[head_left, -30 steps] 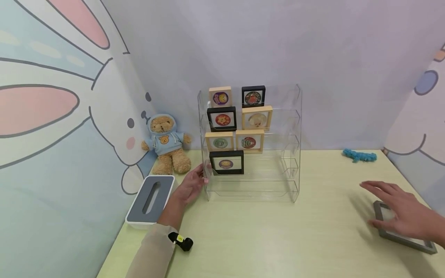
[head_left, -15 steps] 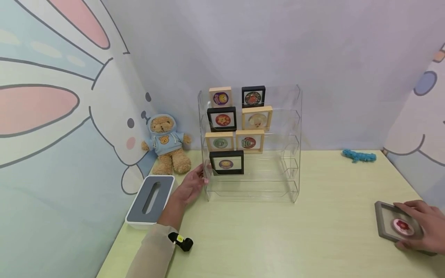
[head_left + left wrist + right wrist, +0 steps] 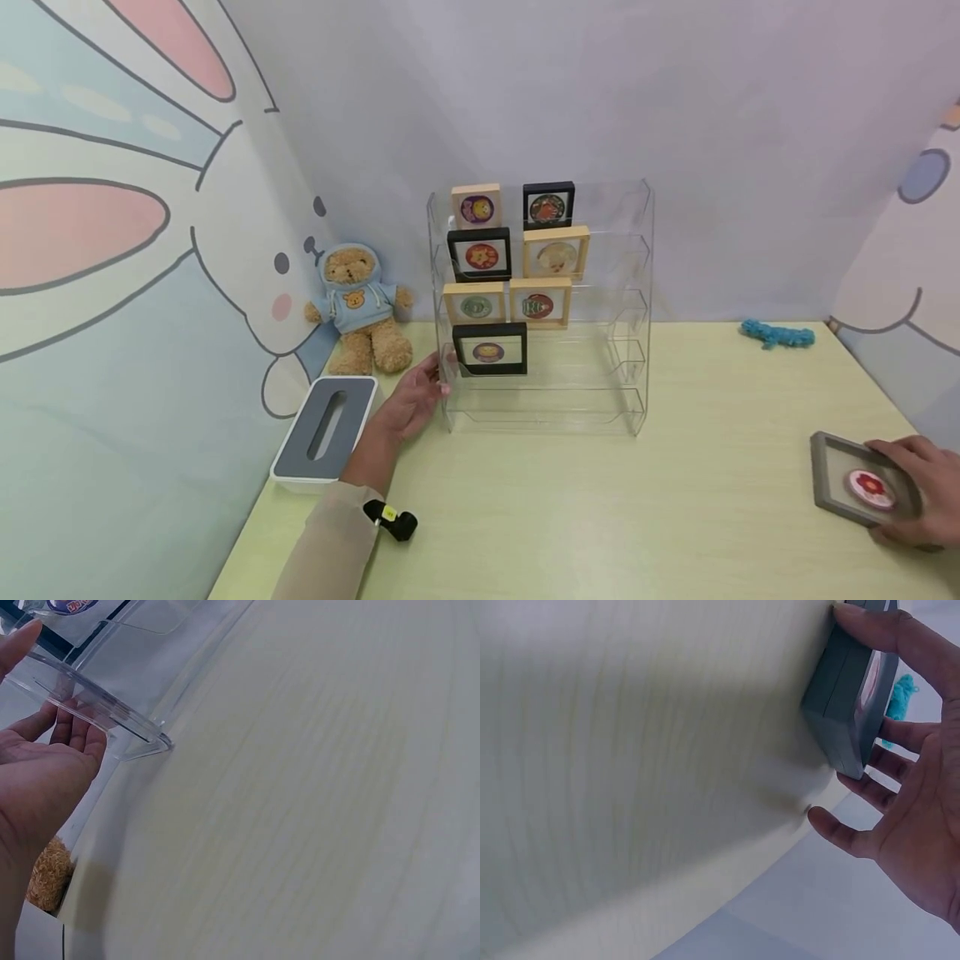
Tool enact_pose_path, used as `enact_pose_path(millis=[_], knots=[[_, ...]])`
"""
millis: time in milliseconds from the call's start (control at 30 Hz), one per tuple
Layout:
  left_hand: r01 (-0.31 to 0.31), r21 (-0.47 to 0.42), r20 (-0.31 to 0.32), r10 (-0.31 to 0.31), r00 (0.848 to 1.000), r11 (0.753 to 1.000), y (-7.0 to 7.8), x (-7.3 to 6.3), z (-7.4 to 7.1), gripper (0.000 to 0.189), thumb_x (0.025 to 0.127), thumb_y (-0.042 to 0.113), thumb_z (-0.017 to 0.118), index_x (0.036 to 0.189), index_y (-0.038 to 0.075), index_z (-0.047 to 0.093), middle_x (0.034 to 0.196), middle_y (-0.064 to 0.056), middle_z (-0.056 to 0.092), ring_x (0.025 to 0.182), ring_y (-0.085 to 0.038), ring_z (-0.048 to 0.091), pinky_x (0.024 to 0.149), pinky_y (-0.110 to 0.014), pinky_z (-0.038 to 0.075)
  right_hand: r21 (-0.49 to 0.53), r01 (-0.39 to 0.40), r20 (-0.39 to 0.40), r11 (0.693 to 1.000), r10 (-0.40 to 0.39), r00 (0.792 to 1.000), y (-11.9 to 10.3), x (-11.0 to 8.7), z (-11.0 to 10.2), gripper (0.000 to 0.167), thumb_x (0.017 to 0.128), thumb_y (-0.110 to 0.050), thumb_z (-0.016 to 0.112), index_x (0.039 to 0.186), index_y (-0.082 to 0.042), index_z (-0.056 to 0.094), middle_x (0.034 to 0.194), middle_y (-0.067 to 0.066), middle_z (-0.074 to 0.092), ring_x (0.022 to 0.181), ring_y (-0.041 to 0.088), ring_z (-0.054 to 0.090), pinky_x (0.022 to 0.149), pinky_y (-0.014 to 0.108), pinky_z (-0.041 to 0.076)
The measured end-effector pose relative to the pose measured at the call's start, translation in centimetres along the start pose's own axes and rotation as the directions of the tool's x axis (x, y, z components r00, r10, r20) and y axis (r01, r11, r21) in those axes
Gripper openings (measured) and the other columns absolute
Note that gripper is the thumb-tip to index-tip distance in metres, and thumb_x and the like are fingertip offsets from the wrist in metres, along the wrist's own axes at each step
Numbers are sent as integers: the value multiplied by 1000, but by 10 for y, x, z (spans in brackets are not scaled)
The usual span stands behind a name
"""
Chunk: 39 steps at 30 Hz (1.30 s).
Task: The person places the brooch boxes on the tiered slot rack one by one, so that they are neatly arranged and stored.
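In the head view my left hand [image 3: 409, 405] is at the left side of a clear acrylic display rack [image 3: 570, 408]. The left wrist view shows its thumb [image 3: 19, 646] and fingers on either side of the rack's side panel, holding it. At the far right my right hand [image 3: 928, 490] grips a grey display frame [image 3: 828, 471] that has a round badge with a red flower [image 3: 872, 489] inside. Seen from the right wrist, thumb and fingers span opposite edges of this frame [image 3: 844, 712], with the little finger apart from it.
Several black and wooden badge frames stand on the rack's upper tiers, the lowest being a black frame [image 3: 491, 367]. A teddy bear [image 3: 360, 308] and a grey-topped tissue box [image 3: 300, 467] are at left. A blue fuzzy toy [image 3: 777, 335] lies at the back right.
My right hand has come down from above the grey frame, moved right and taken hold of it by its edges. The left hand stays at the rack.
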<state>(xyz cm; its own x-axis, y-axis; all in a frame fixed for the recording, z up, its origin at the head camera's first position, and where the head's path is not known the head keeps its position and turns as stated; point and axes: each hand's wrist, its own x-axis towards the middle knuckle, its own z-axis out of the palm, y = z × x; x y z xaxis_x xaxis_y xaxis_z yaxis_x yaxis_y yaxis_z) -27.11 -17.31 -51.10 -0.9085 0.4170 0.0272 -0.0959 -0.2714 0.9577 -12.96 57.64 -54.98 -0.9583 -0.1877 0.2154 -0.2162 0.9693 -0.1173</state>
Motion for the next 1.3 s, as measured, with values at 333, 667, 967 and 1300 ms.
enact_pose_path(millis=[333,667,967,1300], knots=[[-6,-3,10,6,1000,1000,-1,0,-1,78,101,-14,48,173,-4,20,144,9,55,131,-7,48,105,-18,44,49,144,-154,988,-135,979,-38,36,-22,140,24,-37,111,142,7,49,121,31,51,106,46,44,91,58,30],[-3,5,1,3,1000,1000,0,0,0,80,101,-12,49,174,-3,17,144,10,55,133,-7,47,105,-19,44,54,257,-217,965,-239,946,-112,88,-79,145,36,-42,110,155,7,43,132,37,47,113,52,40,94,70,27],[-9,-15,22,9,1000,1000,-1,0,0,81,102,-12,49,175,-3,15,147,11,54,131,-7,48,102,-17,48,17,393,-390,919,-356,849,-174,134,-103,128,81,-102,43,153,3,48,132,42,46,121,58,40,92,72,28],[-1,-9,3,1,1000,1000,-1,0,0,82,100,-14,49,174,-2,18,145,10,55,131,-7,48,101,-18,47,-182,518,-433,836,-541,721,-246,181,-107,117,92,-92,44,160,3,45,141,35,44,125,53,37,89,69,30]])
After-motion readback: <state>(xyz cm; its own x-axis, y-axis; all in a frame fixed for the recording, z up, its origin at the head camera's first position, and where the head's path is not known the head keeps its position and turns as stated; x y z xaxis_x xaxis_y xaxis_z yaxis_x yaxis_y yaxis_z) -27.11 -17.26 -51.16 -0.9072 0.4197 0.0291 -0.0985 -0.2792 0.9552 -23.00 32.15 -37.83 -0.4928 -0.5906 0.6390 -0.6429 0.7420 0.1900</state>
